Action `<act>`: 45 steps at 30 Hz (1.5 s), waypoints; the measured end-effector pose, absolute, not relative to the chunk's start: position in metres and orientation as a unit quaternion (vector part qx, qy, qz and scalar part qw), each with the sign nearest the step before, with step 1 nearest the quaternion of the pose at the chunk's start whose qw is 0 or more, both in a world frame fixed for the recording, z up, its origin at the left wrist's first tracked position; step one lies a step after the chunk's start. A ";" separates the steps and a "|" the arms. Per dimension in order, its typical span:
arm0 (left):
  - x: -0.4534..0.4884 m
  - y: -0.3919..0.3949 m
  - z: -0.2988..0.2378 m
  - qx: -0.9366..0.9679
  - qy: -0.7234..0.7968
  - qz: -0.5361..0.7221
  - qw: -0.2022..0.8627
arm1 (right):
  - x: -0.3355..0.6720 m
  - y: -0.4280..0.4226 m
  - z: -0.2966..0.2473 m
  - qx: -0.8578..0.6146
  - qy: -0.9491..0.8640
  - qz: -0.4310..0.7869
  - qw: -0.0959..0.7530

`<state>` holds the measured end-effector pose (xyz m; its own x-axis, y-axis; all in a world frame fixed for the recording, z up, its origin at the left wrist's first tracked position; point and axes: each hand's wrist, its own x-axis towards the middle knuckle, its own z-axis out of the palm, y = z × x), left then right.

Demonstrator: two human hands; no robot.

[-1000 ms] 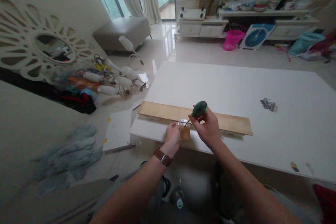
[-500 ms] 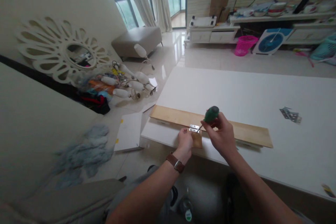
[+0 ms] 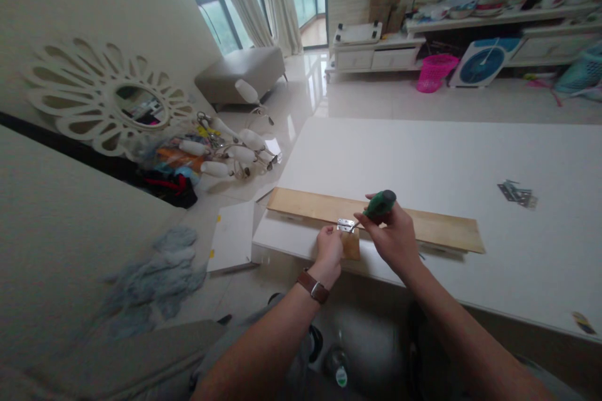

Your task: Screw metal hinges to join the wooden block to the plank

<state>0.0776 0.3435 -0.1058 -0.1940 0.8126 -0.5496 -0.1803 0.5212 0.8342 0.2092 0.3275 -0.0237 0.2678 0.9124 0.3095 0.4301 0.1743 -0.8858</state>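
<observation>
A long wooden board (image 3: 444,229) lies across the near part of a white tabletop (image 3: 399,156). A metal hinge (image 3: 346,225) bridges it and a small wooden piece (image 3: 351,247) at its near edge. My right hand (image 3: 392,235) is closed round the green handle of a screwdriver (image 3: 380,203), which leans with its shaft toward the hinge; the exact tip contact is too small to make out. My left hand (image 3: 329,249), with a brown-strapped watch on the wrist, is closed at the left side of the small wooden piece, its fingertips beside the hinge.
Loose hinges and screws (image 3: 517,193) lie on the tabletop at the right. A white box-like panel (image 3: 231,237) stands left of the table. On the floor are a lamp with several white shades (image 3: 242,153) and crumpled grey cloth (image 3: 155,276). A bottle (image 3: 339,366) stands below the table edge.
The view has shifted slightly. My right hand's fingers have shifted on the screwdriver handle, one now lifted behind it. My left hand stays at the small wooden piece.
</observation>
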 end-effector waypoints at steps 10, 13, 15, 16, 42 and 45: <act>0.073 0.344 -0.105 0.247 0.629 0.424 0.603 | 0.212 0.328 -0.009 -0.561 -0.589 0.303 0.496; 0.072 0.344 -0.104 0.246 0.630 0.418 0.607 | 0.213 0.328 -0.010 -0.563 -0.589 0.287 0.504; 0.072 0.345 -0.105 0.244 0.630 0.413 0.611 | 0.212 0.327 -0.012 -0.573 -0.590 0.262 0.505; 0.072 0.345 -0.106 0.245 0.631 0.412 0.609 | 0.212 0.327 -0.014 -0.579 -0.589 0.252 0.504; 0.072 0.347 -0.102 0.260 0.640 0.413 0.594 | 0.213 0.325 -0.011 -0.550 -0.600 0.276 0.511; 0.072 0.348 -0.104 0.265 0.636 0.417 0.594 | 0.214 0.326 -0.013 -0.548 -0.601 0.268 0.517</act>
